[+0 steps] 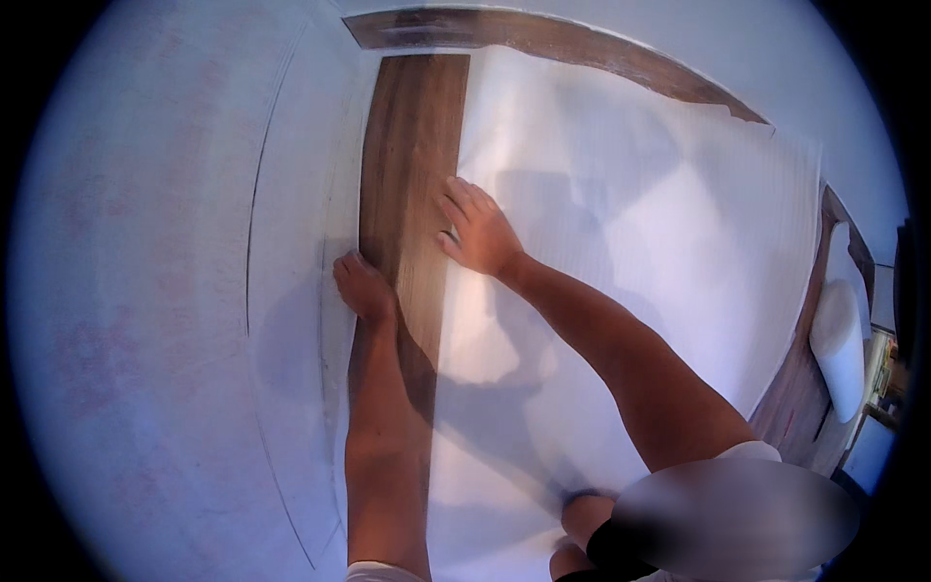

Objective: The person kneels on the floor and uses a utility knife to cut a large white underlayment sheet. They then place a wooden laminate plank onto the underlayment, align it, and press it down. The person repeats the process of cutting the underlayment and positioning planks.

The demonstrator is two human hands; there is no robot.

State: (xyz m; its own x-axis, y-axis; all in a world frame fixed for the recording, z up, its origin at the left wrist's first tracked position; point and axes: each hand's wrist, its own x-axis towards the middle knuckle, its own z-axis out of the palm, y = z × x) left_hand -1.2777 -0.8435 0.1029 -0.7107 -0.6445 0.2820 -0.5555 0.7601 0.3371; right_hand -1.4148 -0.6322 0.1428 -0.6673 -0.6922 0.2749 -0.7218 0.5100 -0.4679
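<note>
Left hand (366, 287) curled at left edge of brown plank (412, 126), can't tell if gripping — right hand (481, 231) open, fingers loosely spread at right edge, farther up. Plank runs between them, white sheet (621, 233) alongside.

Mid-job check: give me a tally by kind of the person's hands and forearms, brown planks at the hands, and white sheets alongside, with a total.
Hands: 2 (left hand, right hand)
Forearms: 2 (left forearm, right forearm)
Brown plank: 1
White sheet: 1
Total: 6
</note>
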